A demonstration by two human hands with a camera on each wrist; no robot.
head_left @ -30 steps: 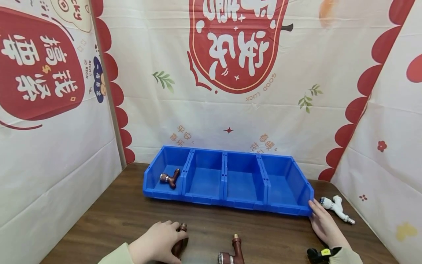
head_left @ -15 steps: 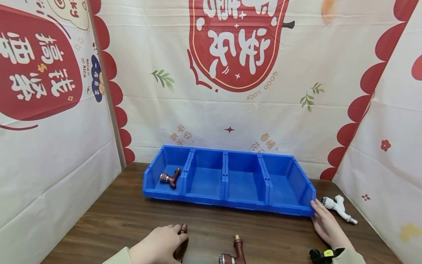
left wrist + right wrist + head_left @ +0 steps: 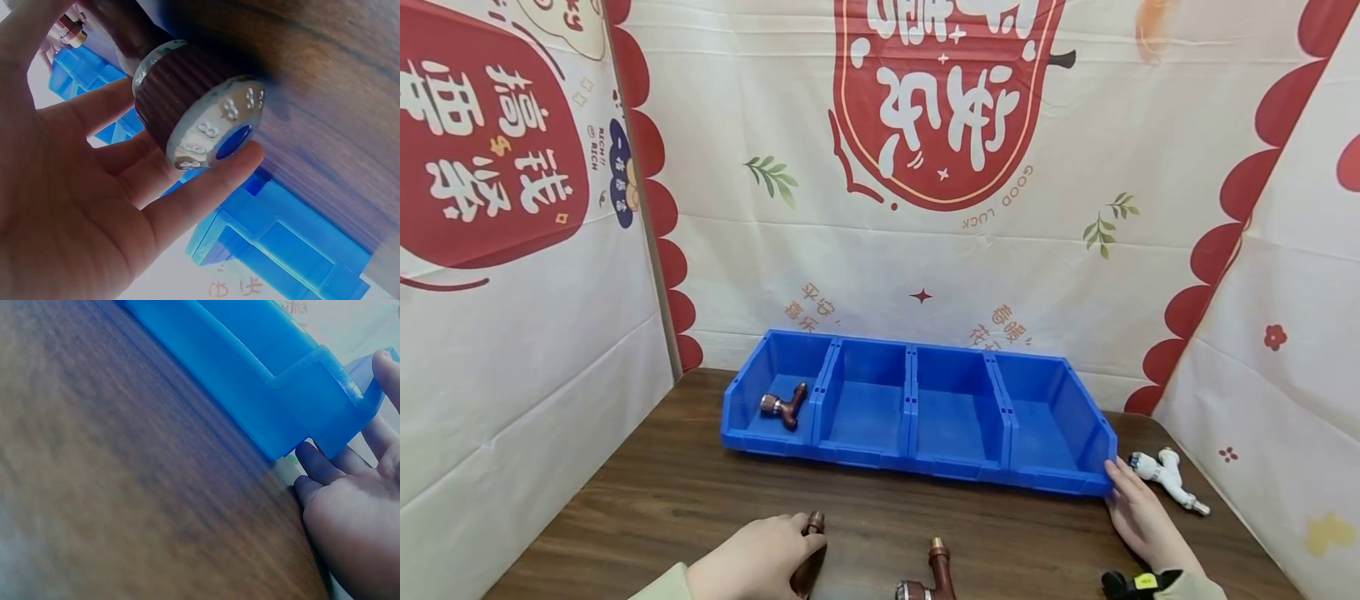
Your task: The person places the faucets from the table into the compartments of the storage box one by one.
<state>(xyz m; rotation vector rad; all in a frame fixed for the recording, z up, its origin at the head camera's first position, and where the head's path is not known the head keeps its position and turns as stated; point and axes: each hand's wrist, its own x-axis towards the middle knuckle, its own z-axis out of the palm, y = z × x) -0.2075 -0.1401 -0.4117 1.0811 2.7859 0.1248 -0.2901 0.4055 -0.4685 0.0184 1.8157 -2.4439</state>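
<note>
My left hand [image 3: 752, 557] holds a dark brown tap [image 3: 816, 523] low over the table's front. In the left wrist view its ribbed knob [image 3: 181, 100], with a silver end and blue centre, lies against the fingers; the rest of the tap runs out of frame. At the right end of a blue four-part row of storage bins [image 3: 865, 457], my right hand [image 3: 1142, 512] grips the front corner. The right wrist view shows its fingers [image 3: 319, 465] bent around the lower edge of the bin. Another brown tap [image 3: 784, 407] lies in the leftmost bin.
A third brown tap [image 3: 938, 567] with a brass end lies at the table's front edge, partly cut off. To the right of the bins lies a white tap [image 3: 1168, 479]. Printed cloth [image 3: 925, 250] hangs behind and on both sides.
The bins, with my right hand at their corner, shift very slightly in view. My left hand stays at the brown tap, its fingers drawn a little closer together than a second ago.
</note>
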